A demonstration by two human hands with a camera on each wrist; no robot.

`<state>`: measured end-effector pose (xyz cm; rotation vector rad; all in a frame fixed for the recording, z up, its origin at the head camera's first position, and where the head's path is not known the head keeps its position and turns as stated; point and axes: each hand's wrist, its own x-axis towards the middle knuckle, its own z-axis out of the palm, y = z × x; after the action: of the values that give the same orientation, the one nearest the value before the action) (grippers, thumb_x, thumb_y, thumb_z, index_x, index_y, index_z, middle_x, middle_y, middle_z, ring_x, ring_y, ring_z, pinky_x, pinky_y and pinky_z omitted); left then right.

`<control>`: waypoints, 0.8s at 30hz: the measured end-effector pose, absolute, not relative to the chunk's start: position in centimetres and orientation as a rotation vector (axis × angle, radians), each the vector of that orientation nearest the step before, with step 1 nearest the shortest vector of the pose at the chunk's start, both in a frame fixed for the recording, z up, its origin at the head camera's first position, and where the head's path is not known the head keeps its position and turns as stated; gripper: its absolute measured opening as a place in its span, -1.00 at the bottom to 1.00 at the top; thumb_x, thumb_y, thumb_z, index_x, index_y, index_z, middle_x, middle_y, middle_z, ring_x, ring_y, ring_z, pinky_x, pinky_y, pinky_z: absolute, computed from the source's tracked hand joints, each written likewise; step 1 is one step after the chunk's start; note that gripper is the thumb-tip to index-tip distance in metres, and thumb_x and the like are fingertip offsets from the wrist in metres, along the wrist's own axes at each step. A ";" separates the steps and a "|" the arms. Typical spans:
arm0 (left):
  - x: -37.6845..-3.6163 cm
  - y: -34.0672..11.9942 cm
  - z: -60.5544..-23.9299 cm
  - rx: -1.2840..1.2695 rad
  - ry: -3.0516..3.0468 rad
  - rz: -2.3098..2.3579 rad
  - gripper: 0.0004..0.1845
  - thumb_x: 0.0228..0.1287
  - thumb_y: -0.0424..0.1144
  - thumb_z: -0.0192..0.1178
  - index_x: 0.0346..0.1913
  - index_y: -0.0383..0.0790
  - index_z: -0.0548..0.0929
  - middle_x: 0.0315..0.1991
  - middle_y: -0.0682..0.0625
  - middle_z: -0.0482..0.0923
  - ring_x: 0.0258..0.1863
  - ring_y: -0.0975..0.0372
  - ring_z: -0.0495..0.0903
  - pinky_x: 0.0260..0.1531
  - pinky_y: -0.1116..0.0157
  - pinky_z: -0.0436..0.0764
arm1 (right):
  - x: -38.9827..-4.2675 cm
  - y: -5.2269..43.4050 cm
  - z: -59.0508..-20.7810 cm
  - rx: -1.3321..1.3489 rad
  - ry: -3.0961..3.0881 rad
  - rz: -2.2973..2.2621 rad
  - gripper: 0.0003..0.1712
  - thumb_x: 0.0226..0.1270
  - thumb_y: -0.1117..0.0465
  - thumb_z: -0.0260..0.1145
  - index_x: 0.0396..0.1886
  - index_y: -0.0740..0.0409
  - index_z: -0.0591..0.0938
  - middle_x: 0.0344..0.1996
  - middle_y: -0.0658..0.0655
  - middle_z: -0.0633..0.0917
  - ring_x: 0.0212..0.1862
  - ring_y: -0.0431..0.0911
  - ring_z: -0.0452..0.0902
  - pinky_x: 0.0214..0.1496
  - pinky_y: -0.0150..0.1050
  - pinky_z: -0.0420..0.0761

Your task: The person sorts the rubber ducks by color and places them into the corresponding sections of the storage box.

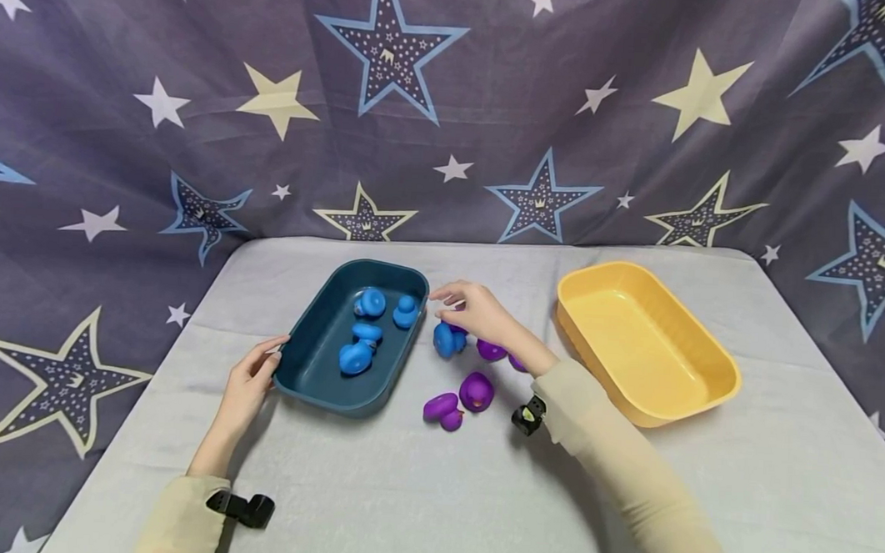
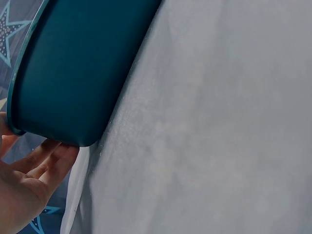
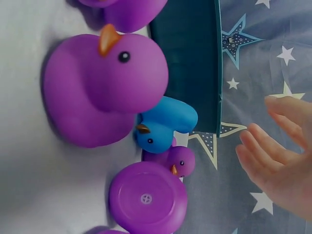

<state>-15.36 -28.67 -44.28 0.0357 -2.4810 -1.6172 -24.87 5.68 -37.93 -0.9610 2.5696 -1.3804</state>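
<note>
A dark teal tray (image 1: 319, 337) holds several blue ducks (image 1: 369, 303). My left hand (image 1: 253, 375) rests with straight fingers against its near left corner; the left wrist view shows the fingers (image 2: 48, 156) touching the tray wall (image 2: 73, 73). My right hand (image 1: 465, 304) hovers with relaxed fingers, holding nothing, just above a blue duck (image 1: 448, 339) on the table beside the tray. Purple ducks (image 1: 476, 391) lie around it. The right wrist view shows a large purple duck (image 3: 102, 90), the blue duck (image 3: 163, 122), an overturned purple duck (image 3: 146, 197) and my right hand (image 3: 282, 165).
A yellow tray (image 1: 709, 357) with nothing in it stands at the right on the grey table (image 1: 431, 493). A star-patterned cloth (image 1: 452, 102) hangs behind and at both sides of the table.
</note>
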 end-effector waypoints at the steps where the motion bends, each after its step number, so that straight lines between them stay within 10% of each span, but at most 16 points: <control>1: -15.4 -28.7 -44.3 0.035 -2.479 -1.622 -0.59 0.41 -0.19 -0.10 0.19 -0.37 0.39 -0.31 0.36 0.49 -0.32 0.51 0.49 -0.38 0.55 0.50 | -24.8 5.8 -37.9 -0.965 2.563 -1.384 -0.68 0.17 0.38 0.21 -0.06 0.43 0.56 -0.05 0.33 0.58 -0.03 0.17 0.52 0.02 -0.06 0.51; 24: -15.2 -28.5 -44.1 0.052 -2.488 -1.610 -0.60 0.41 -0.20 -0.10 0.19 -0.34 0.40 -0.29 0.31 0.49 -0.32 0.50 0.48 -0.38 0.54 0.50 | -23.9 7.0 -40.1 -0.986 2.559 -1.307 -0.64 0.11 0.43 0.25 -0.05 0.45 0.55 -0.10 0.36 0.59 -0.06 0.16 0.52 0.02 -0.04 0.49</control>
<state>-15.23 -28.51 -44.09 0.0517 -2.4883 -1.6102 -23.85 6.97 -40.14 -0.9858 2.5591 -1.3066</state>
